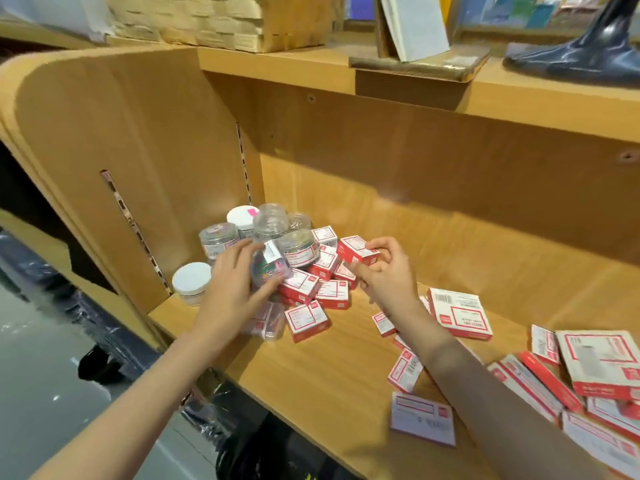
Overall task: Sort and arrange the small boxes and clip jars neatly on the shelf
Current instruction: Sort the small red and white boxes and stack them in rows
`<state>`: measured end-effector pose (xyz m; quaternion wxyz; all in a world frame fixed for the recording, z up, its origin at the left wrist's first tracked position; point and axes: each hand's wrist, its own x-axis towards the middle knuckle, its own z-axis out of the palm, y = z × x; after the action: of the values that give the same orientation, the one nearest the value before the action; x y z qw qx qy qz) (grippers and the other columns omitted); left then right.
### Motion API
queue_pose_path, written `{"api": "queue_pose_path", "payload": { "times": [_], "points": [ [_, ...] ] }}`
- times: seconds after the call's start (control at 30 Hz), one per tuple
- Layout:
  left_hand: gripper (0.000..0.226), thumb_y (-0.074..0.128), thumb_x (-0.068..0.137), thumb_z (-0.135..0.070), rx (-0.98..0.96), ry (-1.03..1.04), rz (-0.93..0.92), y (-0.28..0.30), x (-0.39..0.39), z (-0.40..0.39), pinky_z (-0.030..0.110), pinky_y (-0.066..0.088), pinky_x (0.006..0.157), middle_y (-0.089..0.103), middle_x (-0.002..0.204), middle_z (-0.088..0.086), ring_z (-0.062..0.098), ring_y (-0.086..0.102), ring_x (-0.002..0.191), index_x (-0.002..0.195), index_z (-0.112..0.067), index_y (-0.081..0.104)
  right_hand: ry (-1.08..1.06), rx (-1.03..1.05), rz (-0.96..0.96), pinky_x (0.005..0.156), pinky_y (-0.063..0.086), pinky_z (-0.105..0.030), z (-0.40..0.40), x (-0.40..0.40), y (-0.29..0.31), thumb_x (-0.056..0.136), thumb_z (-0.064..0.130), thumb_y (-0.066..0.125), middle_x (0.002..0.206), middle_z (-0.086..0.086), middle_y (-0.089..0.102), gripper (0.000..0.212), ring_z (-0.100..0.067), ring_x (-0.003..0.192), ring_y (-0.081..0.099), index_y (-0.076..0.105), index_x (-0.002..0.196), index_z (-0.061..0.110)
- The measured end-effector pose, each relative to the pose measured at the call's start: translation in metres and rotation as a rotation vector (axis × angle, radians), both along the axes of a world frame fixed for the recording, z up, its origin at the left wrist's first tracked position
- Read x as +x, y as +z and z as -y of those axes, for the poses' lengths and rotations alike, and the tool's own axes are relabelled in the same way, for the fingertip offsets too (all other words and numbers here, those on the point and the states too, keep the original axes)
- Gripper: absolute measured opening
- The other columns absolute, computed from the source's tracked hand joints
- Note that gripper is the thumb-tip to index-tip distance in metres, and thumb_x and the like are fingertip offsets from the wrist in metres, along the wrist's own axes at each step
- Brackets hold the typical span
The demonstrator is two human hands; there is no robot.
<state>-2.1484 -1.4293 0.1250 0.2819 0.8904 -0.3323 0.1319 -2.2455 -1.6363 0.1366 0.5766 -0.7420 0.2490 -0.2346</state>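
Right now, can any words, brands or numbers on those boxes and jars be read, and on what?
None can be read.
Small red-and-white boxes: printed labels, blurred.
Larger flat boxes: barcode and print, too blurred.
Clear clip jars: label strips, too small.
Pink sticker on a white jar lid: no text visible.

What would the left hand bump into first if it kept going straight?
The left hand already grips a clear jar. Pushed straight on, that jar would probably meet the tilted jar just behind it, though depth is uncertain.
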Motion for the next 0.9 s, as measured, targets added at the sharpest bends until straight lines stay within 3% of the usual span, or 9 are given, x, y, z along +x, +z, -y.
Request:
{"api": "queue_pose_path", "payload": {
  "times": [0.1, 0.17, 0.3, 0.37, 0.47, 0.57, 0.63, 0.77, 0.9],
  "points": [
    [0.070, 0.030, 0.084, -0.060, 0.206, 0.036, 0.113, -0.011, 0.018, 0.007, 0.045, 0.024, 0.107, 0.049, 0.134, 0.013, 0.030, 0.041, 0.127, 0.126, -0.009, 0.051, -0.021, -0.001, 0.001, 0.036, 0.034, -0.019, 0.000, 0.003, 0.000, 0.076, 0.002, 0.071, 0.079, -0.003, 0.065, 0.036, -0.007, 0.044, 0.053, 0.046, 0.082, 0.028],
    [0.067, 0.029, 0.086, -0.055, 0.250, 0.026, 0.186, -0.016, 0.020, 0.009, 0.044, 0.015, 0.110, 0.043, 0.140, 0.015, 0.029, 0.035, 0.132, 0.130, -0.007, 0.048, -0.018, -0.030, 0.005, 0.041, 0.037, -0.025, 0.000, 0.004, 0.001, 0.076, 0.003, 0.071, 0.082, -0.006, 0.066, 0.036, -0.013, 0.049, 0.055, 0.046, 0.082, 0.028],
    [0.077, 0.020, 0.085, -0.057, 0.225, -0.056, 0.133, -0.013, 0.024, 0.011, 0.034, -0.008, 0.113, -0.003, 0.153, 0.003, 0.013, -0.009, 0.140, 0.147, -0.012, 0.008, -0.012, -0.070, -0.003, 0.053, 0.051, -0.045, -0.001, 0.019, 0.009, 0.078, 0.006, 0.070, 0.079, -0.002, 0.066, 0.035, -0.018, 0.058, 0.063, 0.046, 0.082, 0.032],
    [0.079, 0.019, 0.082, -0.054, 0.154, -0.119, 0.036, -0.006, 0.027, 0.012, 0.029, -0.012, 0.112, -0.011, 0.153, -0.001, 0.006, -0.017, 0.137, 0.146, -0.015, -0.006, 0.021, -0.064, -0.038, 0.065, 0.054, -0.054, -0.005, 0.034, 0.015, 0.080, 0.008, 0.068, 0.080, -0.001, 0.067, 0.034, -0.024, 0.066, 0.067, 0.047, 0.083, 0.035],
    [0.073, 0.028, 0.084, -0.039, -0.003, -0.119, -0.033, 0.002, 0.021, 0.010, 0.030, -0.007, 0.114, 0.004, 0.155, 0.000, 0.006, -0.006, 0.140, 0.148, -0.017, 0.002, 0.105, -0.108, -0.151, 0.075, 0.053, -0.053, -0.010, 0.053, 0.019, 0.083, 0.008, 0.062, 0.080, 0.005, 0.065, 0.027, -0.024, 0.075, 0.068, 0.050, 0.087, 0.032],
    [0.058, 0.037, 0.085, -0.028, -0.156, -0.070, -0.015, -0.001, 0.008, 0.005, 0.040, 0.015, 0.113, 0.029, 0.149, 0.002, 0.017, 0.022, 0.137, 0.142, -0.016, 0.027, 0.078, -0.118, -0.165, 0.078, 0.053, -0.051, -0.006, 0.050, 0.016, 0.085, 0.010, 0.059, 0.086, 0.006, 0.063, 0.022, -0.020, 0.078, 0.066, 0.052, 0.084, 0.031],
    [0.050, 0.039, 0.085, -0.025, -0.196, -0.065, 0.023, -0.003, -0.002, 0.006, 0.034, 0.023, 0.105, 0.040, 0.139, 0.004, 0.018, 0.032, 0.127, 0.134, -0.013, 0.038, 0.028, -0.129, -0.146, 0.078, 0.053, -0.049, 0.002, 0.035, 0.014, 0.085, 0.011, 0.059, 0.085, 0.005, 0.062, 0.024, -0.017, 0.071, 0.064, 0.052, 0.081, 0.033],
    [0.043, 0.038, 0.083, -0.025, -0.227, -0.223, 0.055, -0.002, -0.027, 0.028, 0.021, 0.023, 0.098, 0.047, 0.125, 0.006, 0.016, 0.039, 0.116, 0.123, -0.010, 0.045, -0.095, -0.077, -0.014, 0.066, 0.048, -0.040, 0.026, -0.020, 0.018, 0.084, 0.000, 0.054, 0.072, -0.002, 0.057, 0.025, -0.017, 0.065, 0.053, 0.055, 0.084, 0.025],
    [0.042, 0.039, 0.081, -0.023, -0.235, -0.463, 0.007, -0.004, -0.062, 0.076, 0.027, 0.031, 0.096, 0.050, 0.120, 0.006, 0.018, 0.044, 0.110, 0.121, -0.012, 0.045, -0.287, -0.207, 0.008, 0.077, 0.048, -0.033, 0.059, -0.103, 0.024, 0.084, -0.005, 0.055, 0.089, -0.001, 0.060, 0.020, -0.017, 0.078, 0.056, 0.054, 0.094, 0.013]
  ]
}}
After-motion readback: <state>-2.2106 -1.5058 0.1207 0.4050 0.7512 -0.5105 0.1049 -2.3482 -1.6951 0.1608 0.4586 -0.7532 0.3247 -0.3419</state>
